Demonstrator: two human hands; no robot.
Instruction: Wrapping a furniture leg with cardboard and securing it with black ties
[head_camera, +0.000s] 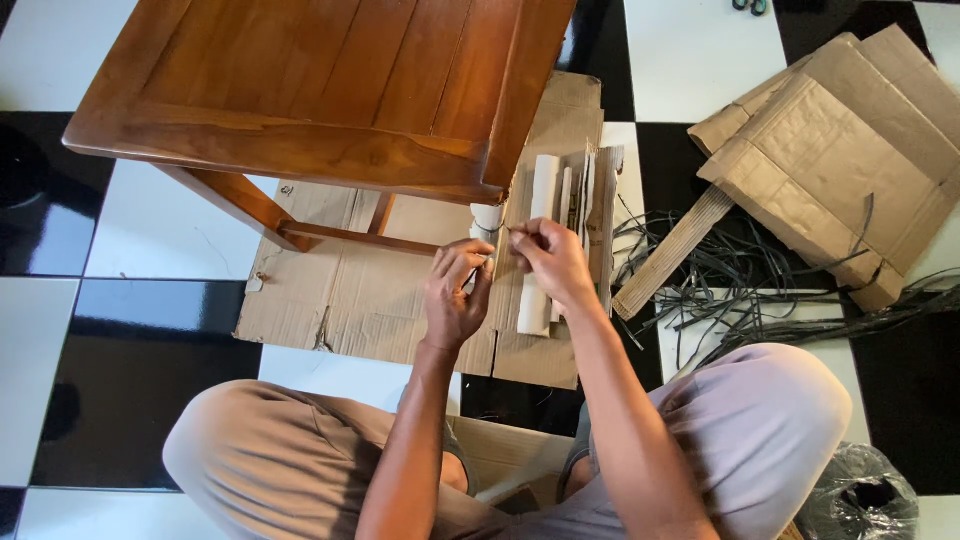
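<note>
I sit on the floor with both hands raised in front of a wooden table (300, 90). My left hand (455, 295) has its fingers curled and pinched near the table's leg wrapped in white paper (486, 215). My right hand (550, 258) pinches something thin at its fingertips, close to my left; what it is cannot be made out. Just beyond the hands lie rolled white sheets and cardboard strips (575, 200) on a flattened cardboard sheet (350, 290).
Folded brown cardboard (840, 150) lies at the right, with dark strapping strips (760, 290) scattered beside it. A corrugated strip (672, 250) leans between them. A clear plastic bag (865, 495) sits by my right knee. The floor is black-and-white tile.
</note>
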